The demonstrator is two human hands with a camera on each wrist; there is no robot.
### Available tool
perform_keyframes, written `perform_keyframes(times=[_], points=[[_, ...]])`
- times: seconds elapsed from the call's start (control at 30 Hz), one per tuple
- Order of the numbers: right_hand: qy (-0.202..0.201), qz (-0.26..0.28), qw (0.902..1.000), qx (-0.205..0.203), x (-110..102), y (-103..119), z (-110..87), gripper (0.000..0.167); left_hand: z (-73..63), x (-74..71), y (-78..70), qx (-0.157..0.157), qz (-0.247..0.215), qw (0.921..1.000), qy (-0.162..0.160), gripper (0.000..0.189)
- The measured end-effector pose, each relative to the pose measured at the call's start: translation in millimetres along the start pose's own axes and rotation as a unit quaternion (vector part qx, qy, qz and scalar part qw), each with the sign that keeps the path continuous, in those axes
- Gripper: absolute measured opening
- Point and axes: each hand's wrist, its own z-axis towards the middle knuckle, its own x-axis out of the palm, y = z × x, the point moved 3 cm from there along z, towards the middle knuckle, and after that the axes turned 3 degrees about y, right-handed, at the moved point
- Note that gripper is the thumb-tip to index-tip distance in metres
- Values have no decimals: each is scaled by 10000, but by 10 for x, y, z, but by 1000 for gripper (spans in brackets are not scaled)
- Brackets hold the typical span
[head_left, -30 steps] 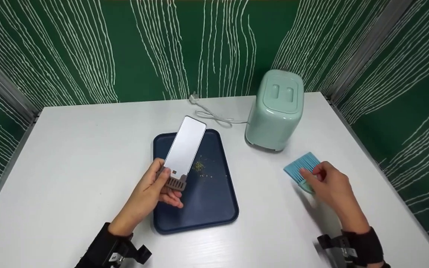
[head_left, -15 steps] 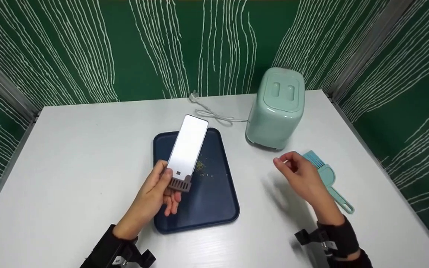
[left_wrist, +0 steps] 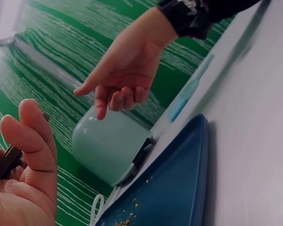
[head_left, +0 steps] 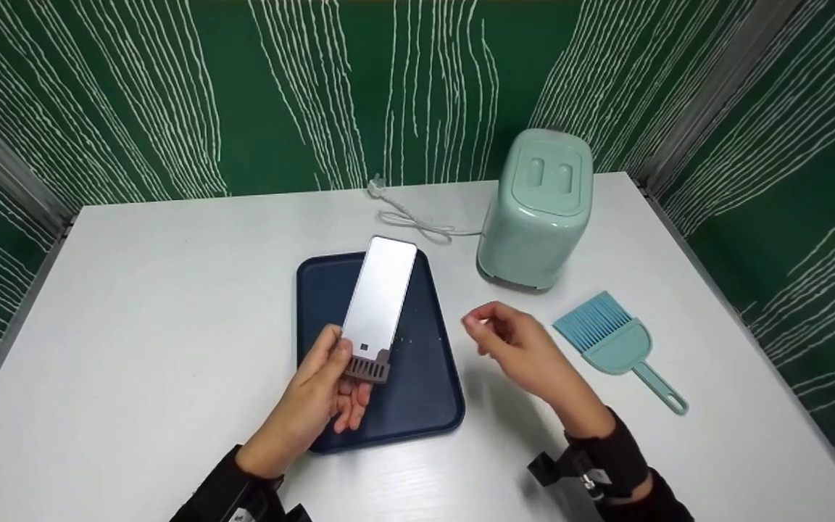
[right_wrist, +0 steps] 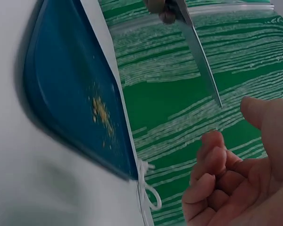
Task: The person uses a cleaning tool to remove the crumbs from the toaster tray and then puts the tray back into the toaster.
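My left hand (head_left: 309, 406) pinches the slotted brown end of a shiny metal crumb tray (head_left: 381, 293), thumb on top. That crumb tray is tilted above a navy serving tray (head_left: 421, 406). Yellowish crumbs (right_wrist: 100, 113) lie on the serving tray, plain in the right wrist view and mostly hidden from the head view. To the right of the serving tray my right hand (head_left: 522, 355) hovers with nothing in it, its fingers loosely curled. A teal brush (head_left: 617, 344) with blue bristles lies on the table beyond that hand.
A mint-green toaster (head_left: 541, 210) stands at the back right of the white table (head_left: 171, 319). Its white cord (head_left: 417, 223) and plug lie behind the serving tray. Green walls with white streaks (head_left: 301, 87) enclose the back and sides.
My right hand has let go of the brush and moved left towards the crumb tray. The left hand has shifted slightly right and nearer me with the crumb tray.
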Motion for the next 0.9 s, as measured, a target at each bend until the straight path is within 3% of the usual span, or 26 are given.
perform_keyframes(times=[0.43,0.7,0.9], points=[[1546,556,9863,-119,544,156,57,45,4,124,105,-115,-68,9999,75,34],[1632,871,9827,-117,677,210,13,40,9,211,154,-105,140,9996,204,38],[1484,954,9843,-94,802,213,-21,37,5,273,197,-14,454,9985,299,37]])
